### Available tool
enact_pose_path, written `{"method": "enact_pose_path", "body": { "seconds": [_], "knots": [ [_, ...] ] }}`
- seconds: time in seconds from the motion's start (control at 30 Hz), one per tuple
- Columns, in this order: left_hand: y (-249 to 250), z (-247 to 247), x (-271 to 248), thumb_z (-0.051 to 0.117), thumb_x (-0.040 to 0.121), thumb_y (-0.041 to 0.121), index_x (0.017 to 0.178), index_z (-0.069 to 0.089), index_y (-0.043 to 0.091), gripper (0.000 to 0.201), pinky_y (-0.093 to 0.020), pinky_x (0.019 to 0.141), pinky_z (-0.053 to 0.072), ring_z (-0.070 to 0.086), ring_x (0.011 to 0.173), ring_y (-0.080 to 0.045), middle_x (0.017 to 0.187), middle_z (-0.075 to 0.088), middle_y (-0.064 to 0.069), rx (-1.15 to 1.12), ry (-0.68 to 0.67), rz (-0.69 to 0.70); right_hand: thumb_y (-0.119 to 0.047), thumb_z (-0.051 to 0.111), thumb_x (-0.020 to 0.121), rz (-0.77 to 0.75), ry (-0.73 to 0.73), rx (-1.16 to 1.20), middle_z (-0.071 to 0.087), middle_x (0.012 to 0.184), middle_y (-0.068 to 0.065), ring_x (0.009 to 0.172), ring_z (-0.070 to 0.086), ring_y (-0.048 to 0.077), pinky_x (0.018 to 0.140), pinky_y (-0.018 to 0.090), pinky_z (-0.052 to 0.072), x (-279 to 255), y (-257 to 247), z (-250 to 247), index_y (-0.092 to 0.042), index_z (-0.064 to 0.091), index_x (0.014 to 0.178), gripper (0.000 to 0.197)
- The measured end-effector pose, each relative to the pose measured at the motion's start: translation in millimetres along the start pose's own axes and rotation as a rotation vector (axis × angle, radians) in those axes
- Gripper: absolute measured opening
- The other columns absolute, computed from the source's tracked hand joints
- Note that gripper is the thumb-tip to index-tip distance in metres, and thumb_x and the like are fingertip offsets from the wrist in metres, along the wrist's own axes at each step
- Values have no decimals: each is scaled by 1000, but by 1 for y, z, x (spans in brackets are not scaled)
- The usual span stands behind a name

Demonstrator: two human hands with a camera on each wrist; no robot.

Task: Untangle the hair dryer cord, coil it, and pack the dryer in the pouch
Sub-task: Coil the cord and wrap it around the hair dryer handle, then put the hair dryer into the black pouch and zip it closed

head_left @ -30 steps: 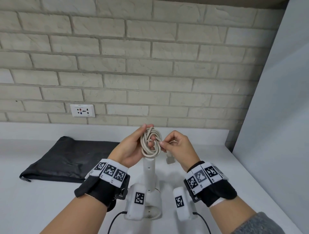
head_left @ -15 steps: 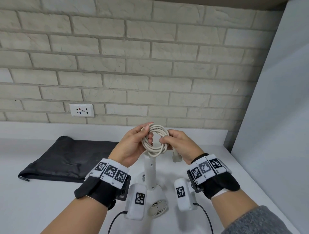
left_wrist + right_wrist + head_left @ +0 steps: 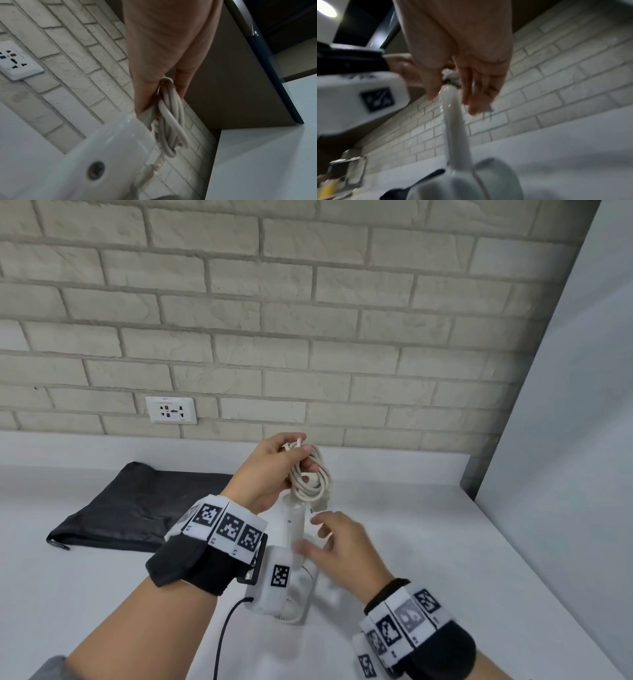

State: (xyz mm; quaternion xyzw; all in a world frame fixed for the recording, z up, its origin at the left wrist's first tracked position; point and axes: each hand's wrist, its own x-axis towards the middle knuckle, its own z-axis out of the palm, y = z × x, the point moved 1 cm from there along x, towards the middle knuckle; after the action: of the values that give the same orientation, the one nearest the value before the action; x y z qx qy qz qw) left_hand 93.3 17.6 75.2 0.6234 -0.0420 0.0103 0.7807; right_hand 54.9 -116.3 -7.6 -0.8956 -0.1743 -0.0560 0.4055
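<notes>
My left hand (image 3: 274, 470) grips the top of the coiled white cord (image 3: 310, 479) above the counter; its fingers pinch the loops (image 3: 169, 108) in the left wrist view. The white hair dryer (image 3: 295, 529) hangs or stands below the coil, handle up, head down near the counter. My right hand (image 3: 337, 546) is blurred, fingers spread loosely beside the dryer handle (image 3: 453, 116), holding nothing. The black pouch (image 3: 137, 505) lies flat on the counter to the left.
A white wall socket (image 3: 170, 409) sits on the brick wall behind. A grey panel (image 3: 565, 440) closes off the right side. The white counter (image 3: 428, 542) runs to an edge at the right front.
My right hand let go of the coil and dropped down toward the dryer handle. My left hand kept the coil and lifted it slightly.
</notes>
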Motion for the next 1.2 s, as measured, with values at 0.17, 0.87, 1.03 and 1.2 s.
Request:
{"method": "enact_pose_path", "body": {
  "seconds": [0.17, 0.87, 1.03, 1.2],
  "knots": [
    [2, -8, -5, 49, 91, 5, 106, 55, 10, 16, -30, 63, 52, 66, 56, -11, 56, 60, -3, -36, -14, -32, -32, 63, 82, 48, -173, 68, 58, 122, 6, 113, 54, 22, 95, 35, 45, 12, 1, 27, -14, 40, 126, 53],
    [-131, -63, -2, 49, 86, -9, 81, 52, -4, 7, -48, 90, 50, 59, 82, -33, 90, 57, -22, 462, -9, -684, -19, 43, 92, -81, -514, -903, 51, 120, 11, 115, 44, 30, 90, 41, 39, 23, 56, 1, -26, 45, 130, 39],
    [-132, -77, 0, 58, 84, 8, 102, 63, -10, 25, -34, 88, 53, 62, 86, -29, 103, 66, -26, 943, -90, -621, -6, 43, 90, -51, -533, -860, 50, 119, 10, 115, 43, 30, 89, 40, 38, 21, 60, 12, -26, 46, 130, 44],
    [-102, -127, 20, 46, 86, 2, 120, 60, 5, 36, -36, 101, 42, 49, 121, -34, 133, 51, -18, 1407, 224, -300, 1, 46, 83, 39, -397, -592, 48, 122, 4, 115, 43, 25, 93, 37, 39, 27, 57, 2, -23, 49, 123, 47]
  ]
}}
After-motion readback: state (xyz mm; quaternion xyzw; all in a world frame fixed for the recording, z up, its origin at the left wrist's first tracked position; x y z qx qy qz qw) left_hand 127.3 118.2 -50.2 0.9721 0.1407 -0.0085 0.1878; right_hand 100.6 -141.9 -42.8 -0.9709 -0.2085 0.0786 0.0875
